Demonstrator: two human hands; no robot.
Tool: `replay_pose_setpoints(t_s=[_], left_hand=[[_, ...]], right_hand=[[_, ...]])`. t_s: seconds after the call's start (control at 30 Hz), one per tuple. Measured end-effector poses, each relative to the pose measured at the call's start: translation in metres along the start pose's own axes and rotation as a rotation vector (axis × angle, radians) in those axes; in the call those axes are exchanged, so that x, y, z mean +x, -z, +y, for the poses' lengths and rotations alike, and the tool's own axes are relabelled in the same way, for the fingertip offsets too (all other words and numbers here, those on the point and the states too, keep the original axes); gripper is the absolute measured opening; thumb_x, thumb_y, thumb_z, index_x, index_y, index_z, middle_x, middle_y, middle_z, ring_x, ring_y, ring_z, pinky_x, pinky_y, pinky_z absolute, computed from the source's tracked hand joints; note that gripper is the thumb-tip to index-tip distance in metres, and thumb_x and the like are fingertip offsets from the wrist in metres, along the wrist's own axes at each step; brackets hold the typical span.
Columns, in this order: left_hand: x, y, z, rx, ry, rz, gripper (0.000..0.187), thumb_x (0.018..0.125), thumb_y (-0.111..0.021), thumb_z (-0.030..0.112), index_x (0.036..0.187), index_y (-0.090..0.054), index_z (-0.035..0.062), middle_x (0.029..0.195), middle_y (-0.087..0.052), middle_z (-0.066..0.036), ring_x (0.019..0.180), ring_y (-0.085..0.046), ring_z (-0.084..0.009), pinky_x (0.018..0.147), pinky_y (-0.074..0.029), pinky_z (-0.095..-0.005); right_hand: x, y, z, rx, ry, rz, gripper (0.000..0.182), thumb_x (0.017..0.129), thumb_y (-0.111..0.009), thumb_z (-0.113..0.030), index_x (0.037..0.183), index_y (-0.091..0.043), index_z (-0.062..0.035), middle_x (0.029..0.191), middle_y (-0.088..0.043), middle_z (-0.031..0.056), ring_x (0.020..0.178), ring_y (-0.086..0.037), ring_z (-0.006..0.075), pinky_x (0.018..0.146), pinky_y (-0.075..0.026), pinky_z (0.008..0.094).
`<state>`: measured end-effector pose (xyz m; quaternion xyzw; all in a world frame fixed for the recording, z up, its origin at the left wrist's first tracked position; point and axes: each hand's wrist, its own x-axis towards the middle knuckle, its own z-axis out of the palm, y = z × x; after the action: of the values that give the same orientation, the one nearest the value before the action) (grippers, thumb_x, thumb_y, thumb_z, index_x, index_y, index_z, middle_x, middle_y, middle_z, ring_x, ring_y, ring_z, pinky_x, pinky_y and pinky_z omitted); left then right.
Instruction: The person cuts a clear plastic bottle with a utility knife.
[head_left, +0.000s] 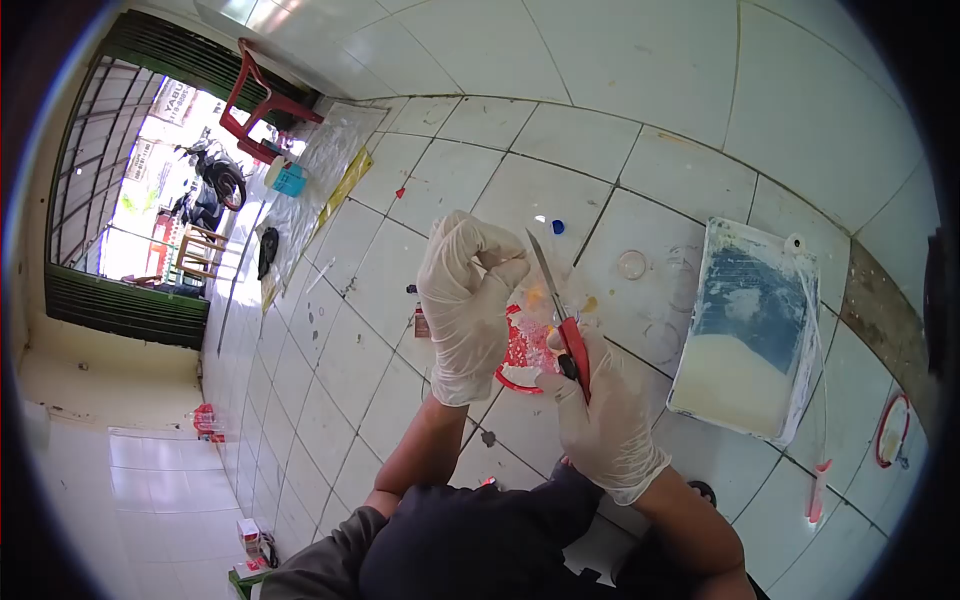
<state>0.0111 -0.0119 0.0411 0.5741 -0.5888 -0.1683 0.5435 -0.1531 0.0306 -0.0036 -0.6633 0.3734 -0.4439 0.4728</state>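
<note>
Gloved, my left hand (pixel 462 305) curls its fingers (pixel 490 262) shut on something too small to tell, above a red packet (pixel 524 350) on the tiled floor (pixel 400 300). My right hand (pixel 600 410) grips a red-handled knife (pixel 560 310); a tray (pixel 745 330) lies beyond.

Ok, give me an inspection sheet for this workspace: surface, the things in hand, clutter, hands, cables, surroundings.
Surface: white tiled floor, stained in places.
Things in hand: red-handled knife, blade up; red-and-white packet between the hands.
Clutter: white tray with pale contents at the right; blue cap; clear round lid; small scraps.
Hands: left hand, gloved, fingers pinched together above the packet, what they pinch cannot be told; right hand, gloved, gripping the knife.
Cables: nothing seen.
Surroundings: red plastic chair, foil sheet, open shutter with a parked motorbike outside.
</note>
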Motion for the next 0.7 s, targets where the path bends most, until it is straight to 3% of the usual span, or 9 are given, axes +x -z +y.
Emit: replay_pose_setpoints(t_s=[0.1,0.13,0.2,0.27,0.37,0.57,0.7], left_hand=[[0.003,-0.002,-0.003,0.071,-0.126,0.038,0.019,0.071,-0.062,-0.013,0.082,-0.058,0.0013,0.085,-0.056,-0.006,0.083,-0.051,-0.0194,0.08,-0.042,-0.0298],[0.003,-0.003,-0.001,0.087,-0.137,0.055,0.019,0.071,-0.062,-0.014,0.082,-0.058,0.0011,0.085,-0.057,-0.006,0.084,-0.052,-0.0197,0.08,-0.042,-0.0298],[0.003,-0.003,-0.001,0.104,-0.147,0.069,0.019,0.07,-0.062,-0.014,0.081,-0.059,0.0009,0.084,-0.059,-0.006,0.084,-0.052,-0.0199,0.079,-0.043,-0.0298],[0.002,-0.002,-0.003,0.173,-0.196,0.075,0.018,0.074,-0.061,-0.015,0.082,-0.061,0.0006,0.086,-0.059,-0.003,0.083,-0.052,-0.0127,0.075,-0.042,-0.0253],[0.002,-0.007,0.0,0.13,-0.058,0.137,0.018,0.075,-0.061,-0.016,0.082,-0.063,0.0001,0.084,-0.061,-0.002,0.081,-0.053,-0.01,0.072,-0.042,-0.0244],[0.002,-0.001,-0.007,0.253,-0.058,0.107,0.018,0.075,-0.06,-0.016,0.083,-0.064,-0.0001,0.085,-0.062,-0.001,0.078,-0.052,-0.0078,0.07,-0.041,-0.0228],[0.002,-0.003,-0.004,0.27,-0.074,0.105,0.021,0.073,-0.055,-0.018,0.082,-0.061,0.0002,0.084,-0.06,-0.002,0.076,-0.051,-0.0083,0.067,-0.04,-0.0234]], right_hand=[[0.0,0.003,-0.008,0.063,-0.174,-0.067,0.042,0.089,-0.071,-0.014,0.123,-0.055,0.0065,0.09,-0.065,0.022,0.081,-0.062,0.0441,0.09,-0.047,0.0512],[0.0,-0.001,0.003,-0.085,0.06,0.001,0.043,0.09,-0.072,-0.014,0.122,-0.054,0.0072,0.09,-0.065,0.0218,0.08,-0.063,0.0436,0.084,-0.049,0.0487],[-0.001,-0.003,0.004,-0.095,0.082,0.025,0.043,0.091,-0.071,-0.014,0.123,-0.054,0.0074,0.091,-0.065,0.022,0.079,-0.063,0.0433,0.081,-0.05,0.0475],[0.0,-0.004,0.002,-0.104,0.103,0.049,0.043,0.091,-0.071,-0.014,0.124,-0.054,0.0076,0.092,-0.066,0.0221,0.079,-0.063,0.0429,0.079,-0.051,0.0462],[0.001,-0.003,0.0,-0.039,0.059,0.014,0.045,0.091,-0.07,-0.013,0.127,-0.053,0.0081,0.094,-0.066,0.023,0.079,-0.064,0.0427,0.077,-0.051,0.045],[-0.001,-0.004,0.0,-0.028,-0.012,0.0,0.047,0.092,-0.07,-0.013,0.128,-0.052,0.01,0.093,-0.066,0.0245,0.08,-0.065,0.0428,0.075,-0.052,0.044],[-0.002,-0.011,0.008,-0.027,0.044,0.032,0.045,0.092,-0.07,-0.014,0.125,-0.051,0.0101,0.089,-0.065,0.0227,0.076,-0.063,0.0437,0.087,-0.047,0.0514]])
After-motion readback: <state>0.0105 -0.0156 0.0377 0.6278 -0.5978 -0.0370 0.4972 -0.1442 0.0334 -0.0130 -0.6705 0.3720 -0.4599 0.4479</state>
